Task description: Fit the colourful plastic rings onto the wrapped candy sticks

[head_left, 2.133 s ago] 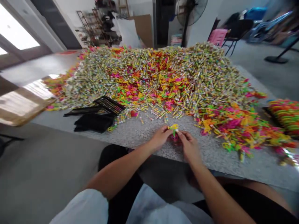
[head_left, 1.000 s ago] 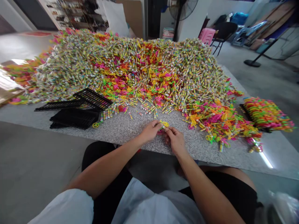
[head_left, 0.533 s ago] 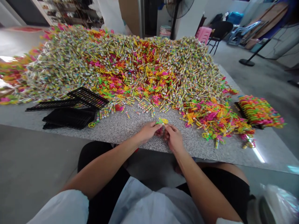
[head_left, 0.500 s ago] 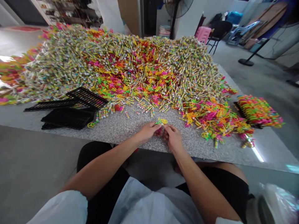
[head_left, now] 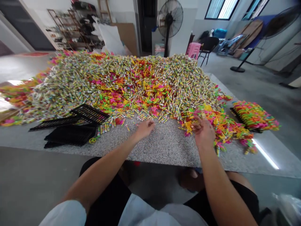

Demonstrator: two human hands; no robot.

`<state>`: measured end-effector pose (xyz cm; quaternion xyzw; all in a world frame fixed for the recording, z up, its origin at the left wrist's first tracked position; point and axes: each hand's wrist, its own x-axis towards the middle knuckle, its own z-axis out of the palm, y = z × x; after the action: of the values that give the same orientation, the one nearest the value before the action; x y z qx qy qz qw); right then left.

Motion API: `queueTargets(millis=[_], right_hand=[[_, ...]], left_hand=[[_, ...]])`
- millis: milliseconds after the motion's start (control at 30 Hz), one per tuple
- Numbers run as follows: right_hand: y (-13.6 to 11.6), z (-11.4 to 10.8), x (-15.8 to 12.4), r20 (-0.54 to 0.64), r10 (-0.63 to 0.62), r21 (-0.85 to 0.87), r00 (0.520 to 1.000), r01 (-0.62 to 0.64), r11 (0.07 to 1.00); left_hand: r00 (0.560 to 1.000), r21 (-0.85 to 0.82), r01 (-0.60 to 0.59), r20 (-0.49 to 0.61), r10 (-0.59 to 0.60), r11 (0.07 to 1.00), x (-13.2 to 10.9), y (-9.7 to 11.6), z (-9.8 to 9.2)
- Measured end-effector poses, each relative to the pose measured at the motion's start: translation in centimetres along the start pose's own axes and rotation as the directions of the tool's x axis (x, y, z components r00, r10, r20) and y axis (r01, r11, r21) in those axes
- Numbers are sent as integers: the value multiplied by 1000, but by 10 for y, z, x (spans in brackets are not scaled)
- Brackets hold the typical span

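My left hand [head_left: 145,129] hovers over the grey speckled tabletop [head_left: 162,141], its fingers curled together with nothing showing in them. Over the near right heap of small bright plastic pieces [head_left: 223,125] is my right hand [head_left: 205,131], fingers bent and apart, slightly blurred. Orange, pink, yellow and green pieces lie around its fingertips; whether it touches any I cannot tell. Beyond both hands spreads a big mound of small printed tubes [head_left: 185,78] with coloured plastic tops mixed in.
Black slotted trays [head_left: 70,133] lie stacked askew at the left. A filled tray of coloured pieces [head_left: 256,116] stands at the right. Behind the table are a standing fan [head_left: 169,18], pink stools [head_left: 194,50] and a black chair [head_left: 208,45].
Both hands were together at the table's front, holding small green and yellow plastic pieces. The right hand has moved right to the heap; the left has shifted slightly left. The view has tilted up.
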<state>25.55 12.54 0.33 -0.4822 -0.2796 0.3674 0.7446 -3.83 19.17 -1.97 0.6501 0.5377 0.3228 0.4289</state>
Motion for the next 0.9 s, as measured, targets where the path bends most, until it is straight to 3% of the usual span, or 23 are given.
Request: queueTargets(millis=[67, 133, 167, 233, 333, 400, 467, 567, 667, 767, 900], right_hand=[[9, 0, 11, 60, 41, -92, 997, -35, 995], [31, 13, 12, 186, 123, -330, 975, -56, 942], [43, 22, 10, 255, 143, -464, 956, -9, 886], [63, 44, 5, 384, 113, -698, 917, 208, 685], [77, 75, 2, 537, 96, -830, 838, 503, 242], [75, 88, 3, 591, 146, -805, 793, 592, 42], [71, 97, 5, 624, 192, -763, 758, 643, -61], [65, 104, 10, 633, 230, -729, 739, 669, -144], [63, 107, 12, 630, 245, -723, 737, 672, -161], [61, 105, 8, 633, 258, -716, 730, 679, -162], [60, 95, -11, 638, 263, -712, 724, 684, -158]], left_hand=[[985, 278, -79, -129, 119, 957, 27, 3, -10], [960, 524, -125, -151, 237, 843, 50, 9, -13], [952, 613, -134, -138, 273, 779, 59, 12, -12], [949, 724, -141, -96, 301, 675, 73, 16, -7], [952, 778, -148, -56, 302, 611, 85, 13, 0], [950, 740, -142, -85, 300, 658, 90, 6, -3], [946, 673, -138, -127, 297, 727, 92, -2, -15], [940, 623, -140, -161, 301, 770, 87, -14, -39], [932, 610, -107, -213, 293, 785, 77, -21, -55], [916, 598, -130, -233, 327, 791, 73, -18, -52], [920, 678, -223, -92, 381, 700, 82, 2, -31]])
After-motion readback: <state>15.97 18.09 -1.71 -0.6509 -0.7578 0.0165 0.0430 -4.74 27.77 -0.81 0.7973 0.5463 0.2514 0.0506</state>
